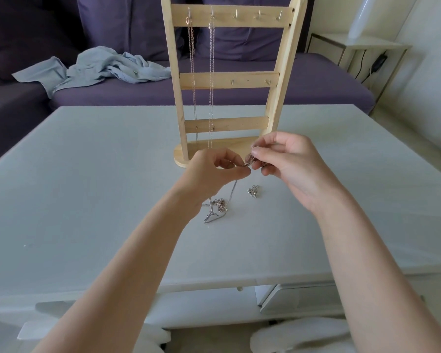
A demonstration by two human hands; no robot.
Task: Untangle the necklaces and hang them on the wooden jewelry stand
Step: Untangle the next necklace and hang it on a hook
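Observation:
A wooden jewelry stand (pixel 229 80) rises at the far middle of the white table (pixel 87 189). Two thin chains (pixel 201 72) hang from its two leftmost top hooks. Just in front of the stand's base, my left hand (pixel 214 171) and my right hand (pixel 288 164) meet above the table, both pinching a silver necklace knot (pixel 250 160) between fingertips. From that knot a chain trails down to a tangled silver pile (pixel 215 210) lying on the table. A smaller silver clump (pixel 253 191) lies apart, to the right of the pile.
Behind the table runs a purple sofa (pixel 303 80) with a crumpled light-blue shirt (pixel 99 68) on it. A white side table (pixel 354 49) with a cable stands at the far right. The near table edge is below my forearms.

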